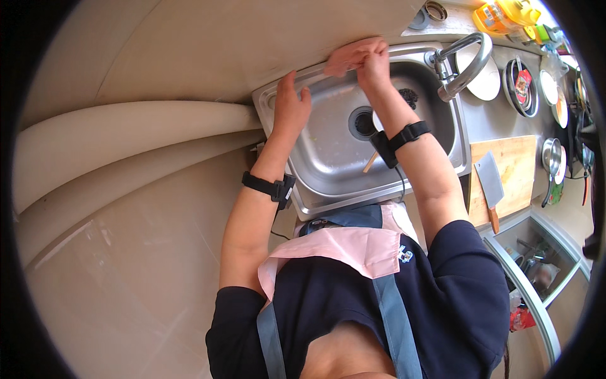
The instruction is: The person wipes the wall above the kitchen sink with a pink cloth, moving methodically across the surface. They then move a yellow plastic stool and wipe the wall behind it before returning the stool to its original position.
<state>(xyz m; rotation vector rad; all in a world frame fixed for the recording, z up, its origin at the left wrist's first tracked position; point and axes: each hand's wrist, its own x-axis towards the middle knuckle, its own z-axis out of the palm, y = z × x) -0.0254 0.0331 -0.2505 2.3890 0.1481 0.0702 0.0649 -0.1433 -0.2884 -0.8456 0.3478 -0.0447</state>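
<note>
My right hand (376,71) grips a pink cloth (348,58) against the back rim of a stainless steel sink (326,177), beside the wall. Over the sink's left rim, my left hand (291,106) has its thumb and fingers apart and holds nothing. Inside the basin are a drain strainer (363,124) and a dark scrubber (408,98). A white object, partly hidden by my right forearm, lies by the drain. Below it a thin wooden stick (370,162) shows, its upper end covered.
A curved chrome faucet (473,71) rises at the sink's right. Beyond stand a white plate (485,85) and stacked bowls (521,87). A cleaver (490,177) lies on a wooden cutting board (521,166), its handle past the front edge. A yellow-capped bottle (497,19) stands on the ledge.
</note>
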